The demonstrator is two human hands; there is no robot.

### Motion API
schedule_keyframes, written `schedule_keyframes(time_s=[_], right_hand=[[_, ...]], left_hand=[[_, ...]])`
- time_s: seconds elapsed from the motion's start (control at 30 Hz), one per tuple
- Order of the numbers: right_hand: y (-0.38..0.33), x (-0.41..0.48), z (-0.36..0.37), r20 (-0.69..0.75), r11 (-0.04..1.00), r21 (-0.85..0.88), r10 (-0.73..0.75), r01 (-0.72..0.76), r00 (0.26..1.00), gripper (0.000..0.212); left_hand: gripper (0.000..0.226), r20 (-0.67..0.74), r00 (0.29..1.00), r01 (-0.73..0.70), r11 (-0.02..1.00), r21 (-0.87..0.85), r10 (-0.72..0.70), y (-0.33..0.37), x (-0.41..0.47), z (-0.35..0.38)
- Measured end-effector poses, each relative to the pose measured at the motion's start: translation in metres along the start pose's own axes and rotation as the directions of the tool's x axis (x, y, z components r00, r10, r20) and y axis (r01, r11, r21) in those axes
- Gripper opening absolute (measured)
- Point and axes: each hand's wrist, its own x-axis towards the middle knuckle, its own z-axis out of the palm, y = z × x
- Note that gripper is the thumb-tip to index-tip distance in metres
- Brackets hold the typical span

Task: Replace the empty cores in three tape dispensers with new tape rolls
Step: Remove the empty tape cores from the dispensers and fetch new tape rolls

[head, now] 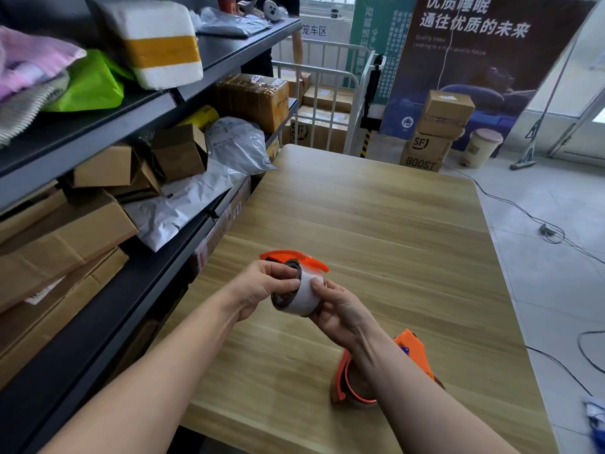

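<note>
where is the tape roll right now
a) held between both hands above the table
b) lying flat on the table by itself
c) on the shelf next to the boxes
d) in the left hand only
a: the tape roll is gripped by the left hand and the right hand together, above the wooden table.

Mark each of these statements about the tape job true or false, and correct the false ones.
1. Both hands hold the tape roll. True: the left hand and right hand grip it together.
2. The roll lies flat on the wooden table. False: it is held up above the table.
3. An orange tape dispenser sits on the table under the right forearm. True.
4. The dispensers are blue. False: both visible ones are orange, including the second dispenser behind the hands.
5. Cardboard boxes fill the shelves on the right. False: the shelves stand on the left.
</note>
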Motion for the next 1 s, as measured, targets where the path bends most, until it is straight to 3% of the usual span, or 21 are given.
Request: schedule_keyframes(time_s=[0.13, 0.23, 0.37, 0.4, 0.47, 0.5, 0.53, 0.63, 0.7, 0.77, 0.83, 0.9, 1.0], right_hand=[[0.001, 0.0, 0.007, 0.004, 0.998, -0.065, -0.001, 0.001, 1.0, 0.091], [0.002, 0.001, 0.012, -0.018, 0.997, -0.078, 0.011, -0.012, 1.0, 0.096], [0.003, 0.0, 0.017, -0.026, 0.996, -0.089, 0.023, -0.025, 0.999, 0.086], [0.003, 0.001, 0.017, -0.036, 0.995, -0.093, 0.022, -0.026, 0.999, 0.084], [0.003, -0.001, 0.023, -0.071, 0.996, -0.087, 0.01, -0.016, 0.997, 0.08], [0.002, -0.001, 0.025, -0.084, 0.997, -0.083, -0.007, 0.0, 0.996, 0.072], [0.001, -0.001, 0.026, -0.108, 0.996, -0.082, -0.028, 0.019, 0.994, 0.06], [-0.002, -0.001, 0.03, -0.192, 0.986, -0.164, -0.061, 0.029, 0.979, 0.009], [-0.002, 0.001, 0.028, -0.249, 0.977, -0.209, -0.092, 0.039, 0.964, 0.012], [-0.002, 0.001, 0.028, -0.286, 0.97, -0.239, -0.121, 0.052, 0.951, 0.013], [-0.001, 0.0, 0.027, -0.285, 0.973, -0.217, -0.135, 0.074, 0.949, 0.029], [-0.004, -0.001, 0.029, -0.266, 0.979, -0.182, -0.14, 0.093, 0.954, 0.043], [-0.008, -0.005, 0.028, -0.277, 0.972, -0.22, -0.143, 0.082, 0.95, 0.034]], left_hand=[[0.02, 0.114, 0.993, 0.005, 1.0, 0.014, -0.006, -0.004, -0.002, -0.008], [0.016, 0.122, 0.992, 0.019, 0.998, -0.052, -0.013, -0.008, -0.003, -0.011], [0.041, 0.115, 0.993, 0.027, 0.994, -0.109, -0.015, -0.015, -0.003, -0.016], [0.038, 0.116, 0.993, 0.015, 0.995, -0.098, -0.003, -0.015, -0.004, -0.016], [0.011, 0.041, 0.999, -0.027, 0.998, -0.06, 0.029, -0.013, -0.004, -0.013], [0.004, -0.031, 0.998, -0.05, 0.998, -0.032, 0.049, -0.012, -0.004, -0.011], [0.012, -0.109, 0.991, -0.074, 0.997, 0.001, 0.073, -0.012, -0.003, -0.01], [0.016, -0.262, 0.956, -0.12, 0.991, 0.055, 0.13, -0.013, -0.001, -0.003], [0.013, -0.265, 0.959, -0.12, 0.992, -0.048, 0.103, -0.012, -0.003, -0.001], [0.028, -0.151, 0.988, -0.065, 0.99, -0.126, 0.046, -0.011, -0.005, 0.001], [0.053, -0.05, 0.998, -0.026, 0.997, -0.07, 0.023, -0.014, -0.005, 0.002], [0.072, -0.035, 0.999, -0.018, 0.998, -0.053, 0.016, -0.019, -0.005, 0.004], [0.077, -0.061, 0.998, -0.01, 0.996, -0.09, 0.004, -0.018, -0.004, 0.007]])
